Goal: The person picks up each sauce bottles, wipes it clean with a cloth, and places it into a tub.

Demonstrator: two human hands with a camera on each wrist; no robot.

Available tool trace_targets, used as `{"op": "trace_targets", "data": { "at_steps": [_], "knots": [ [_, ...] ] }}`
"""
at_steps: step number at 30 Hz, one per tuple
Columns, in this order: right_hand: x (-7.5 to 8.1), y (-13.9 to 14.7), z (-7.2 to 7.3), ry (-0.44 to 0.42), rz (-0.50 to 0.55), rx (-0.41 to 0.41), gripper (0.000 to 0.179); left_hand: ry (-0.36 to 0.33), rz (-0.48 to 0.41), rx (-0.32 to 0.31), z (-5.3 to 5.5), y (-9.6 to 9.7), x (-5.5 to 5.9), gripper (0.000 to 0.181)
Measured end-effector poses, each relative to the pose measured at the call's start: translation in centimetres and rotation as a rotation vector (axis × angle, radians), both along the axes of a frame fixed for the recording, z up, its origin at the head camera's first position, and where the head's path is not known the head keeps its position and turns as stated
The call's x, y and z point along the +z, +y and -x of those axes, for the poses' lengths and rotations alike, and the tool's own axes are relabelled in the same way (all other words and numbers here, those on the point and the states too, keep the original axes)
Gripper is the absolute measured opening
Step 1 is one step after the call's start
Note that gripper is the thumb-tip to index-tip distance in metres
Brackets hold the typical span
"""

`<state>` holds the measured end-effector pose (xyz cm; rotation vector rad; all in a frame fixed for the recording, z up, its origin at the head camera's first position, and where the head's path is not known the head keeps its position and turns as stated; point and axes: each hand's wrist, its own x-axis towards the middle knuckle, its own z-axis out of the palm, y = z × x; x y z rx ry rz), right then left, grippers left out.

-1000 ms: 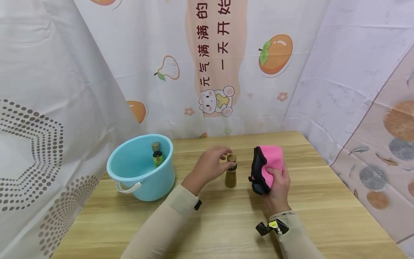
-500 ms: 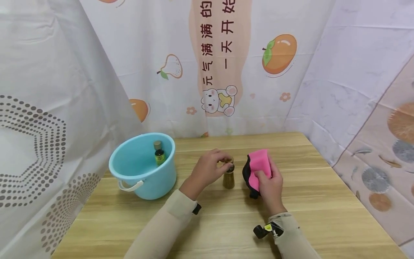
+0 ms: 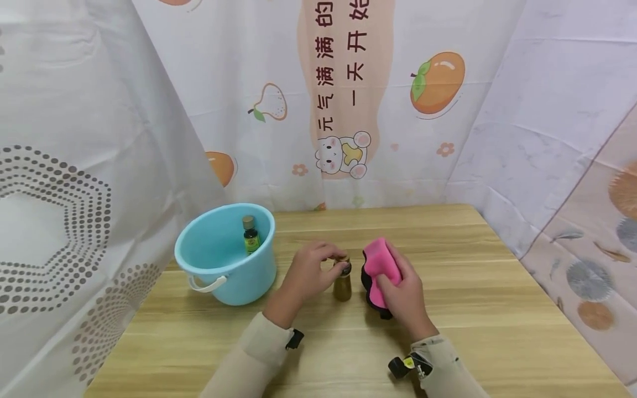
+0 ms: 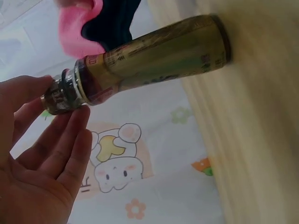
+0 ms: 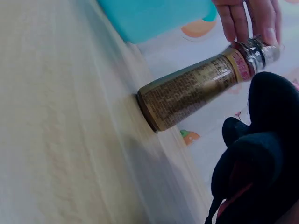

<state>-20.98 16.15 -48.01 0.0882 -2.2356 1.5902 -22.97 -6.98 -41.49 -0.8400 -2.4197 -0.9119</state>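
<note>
A light blue bucket (image 3: 249, 283) sat on the wooden table (image 3: 458, 260), and its white handle (image 3: 213, 284) hung down in front. A small dark bottle (image 3: 251, 240) with a brown cap was inside it. Behind the table hung a white curtain (image 3: 234, 50) with a big orange fruit (image 3: 439, 84), dark red writing (image 3: 325, 76) and a white cartoon animal (image 3: 343, 156). The left curtain (image 3: 126, 127) had lots of dots.

Head view from high up, facing forward and down over table (image 3: 463, 309), farthest back. Wrist views low, close, tipped sideways, facing bottle (image 4: 163, 56). All share bottle, left hand (image 3: 306, 273), curtain (image 3: 224, 61).
</note>
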Motion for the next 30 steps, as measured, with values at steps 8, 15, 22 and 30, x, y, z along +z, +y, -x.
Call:
{"op": "trace_targets", "data": {
  "at_steps": [8, 15, 22, 30],
  "knots": [
    [-0.6, -0.4, -0.1, 0.162, -0.140, 0.123, 0.076, 0.078, -0.166, 0.003, -0.1, 1.3, -1.5, 0.019],
    [-0.5, -1.1, -0.3, 0.211, -0.172, 0.200, 0.073, 0.112, -0.233, 0.031, -0.3, 1.5, -2.5, 0.019],
    [-0.9, -1.5, -0.2, 0.241, -0.208, 0.231, 0.071, 0.155, -0.231, 0.049, -0.7, 1.5, -3.0, 0.020],
    [-1.0, -1.7, -0.2, 0.234, -0.208, 0.256, 0.064, 0.179, -0.229, 0.064, -0.8, 1.8, -3.1, 0.018]
  ]
}}
